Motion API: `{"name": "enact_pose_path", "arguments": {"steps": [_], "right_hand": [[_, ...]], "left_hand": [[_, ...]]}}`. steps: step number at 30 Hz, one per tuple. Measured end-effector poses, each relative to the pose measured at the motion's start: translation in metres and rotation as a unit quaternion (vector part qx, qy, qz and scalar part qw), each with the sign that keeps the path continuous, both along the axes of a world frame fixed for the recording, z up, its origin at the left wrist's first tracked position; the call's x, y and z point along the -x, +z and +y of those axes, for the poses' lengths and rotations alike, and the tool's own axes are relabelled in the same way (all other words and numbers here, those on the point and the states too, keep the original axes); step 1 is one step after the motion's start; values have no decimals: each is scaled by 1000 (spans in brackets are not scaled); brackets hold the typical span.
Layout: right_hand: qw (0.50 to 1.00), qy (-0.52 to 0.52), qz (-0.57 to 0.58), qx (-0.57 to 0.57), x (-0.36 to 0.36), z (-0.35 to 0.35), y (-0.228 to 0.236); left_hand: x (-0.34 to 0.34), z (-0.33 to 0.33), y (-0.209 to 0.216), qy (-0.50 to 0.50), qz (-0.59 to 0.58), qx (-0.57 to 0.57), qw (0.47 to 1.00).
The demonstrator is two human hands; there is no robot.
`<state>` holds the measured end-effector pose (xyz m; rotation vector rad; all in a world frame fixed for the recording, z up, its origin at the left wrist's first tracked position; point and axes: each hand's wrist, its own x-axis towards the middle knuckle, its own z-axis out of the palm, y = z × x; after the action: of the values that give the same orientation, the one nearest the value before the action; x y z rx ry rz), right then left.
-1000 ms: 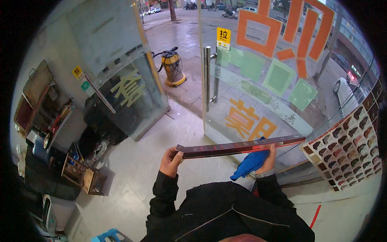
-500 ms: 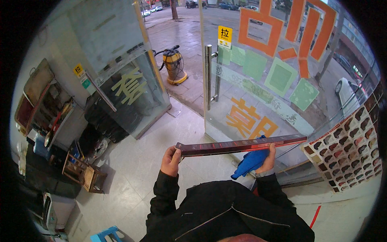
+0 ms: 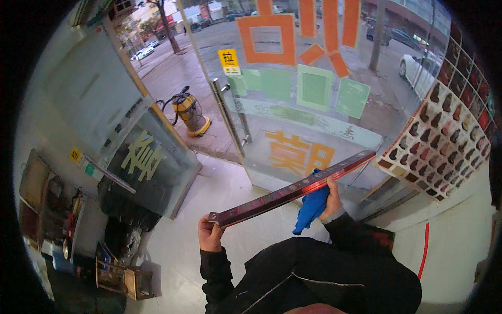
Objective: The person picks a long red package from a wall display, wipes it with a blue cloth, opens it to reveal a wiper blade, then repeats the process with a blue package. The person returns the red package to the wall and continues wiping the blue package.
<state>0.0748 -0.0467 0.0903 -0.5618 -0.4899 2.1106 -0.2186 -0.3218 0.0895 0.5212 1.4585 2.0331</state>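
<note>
A long, narrow dark-red box or strip (image 3: 282, 194) with small printed pictures lies across in front of me, its right end higher in the view. My left hand (image 3: 210, 234) is closed on its left end, thumb on top. Further along, my right hand (image 3: 331, 200) grips its near edge and also holds a crumpled blue cloth (image 3: 312, 209), which hangs below the strip. Part of the right hand's fingers is hidden behind the strip and cloth.
Ahead stands a glass door (image 3: 261, 120) with a metal handle; another glass door (image 3: 151, 167) is at left. Outside is a yellow-black vacuum cleaner (image 3: 191, 115). A hair-colour sample chart (image 3: 436, 138) hangs at right. A small wooden chair (image 3: 125, 280) stands at lower left.
My view has turned to the right. The strip has tilted, its left end lower and its right end higher. Both hands keep their hold, and the blue cloth stays in the right hand.
</note>
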Motion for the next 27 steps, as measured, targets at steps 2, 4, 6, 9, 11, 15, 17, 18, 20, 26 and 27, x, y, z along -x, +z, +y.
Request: {"name": "enact_pose_path", "arguments": {"steps": [2,4,6,9,11,15,17,18,20,26,27], "right_hand": [[1000,-12,-9,-14,0,-1,1],[1000,9,19,11,-3,-2,1],[999,18,25,32,-6,-3,2],[999,9,16,50,-8,-3,1],[998,27,24,50,-8,-3,1],[999,26,30,35,-6,-7,5],[998,25,31,39,-6,-11,10],[999,20,27,32,-6,-12,12],[999,19,35,31,-3,-14,16],[997,42,52,27,10,-17,22],[998,31,37,45,12,-19,23]], "left_hand": [[-1,2,3,-6,23,-25,999],[-2,2,8,-28,37,-55,997],[-1,-2,16,-29,40,-27,998],[-4,-8,27,-38,33,-55,997],[-5,-9,32,-66,2,-161,985],[-11,-5,34,-32,115,-191,974],[-13,-3,35,-21,146,-218,965],[-14,-2,36,-22,158,-239,958],[-17,1,40,-12,190,-277,942],[-35,30,43,-63,27,-389,919],[-35,35,42,-97,4,-413,906]]}}
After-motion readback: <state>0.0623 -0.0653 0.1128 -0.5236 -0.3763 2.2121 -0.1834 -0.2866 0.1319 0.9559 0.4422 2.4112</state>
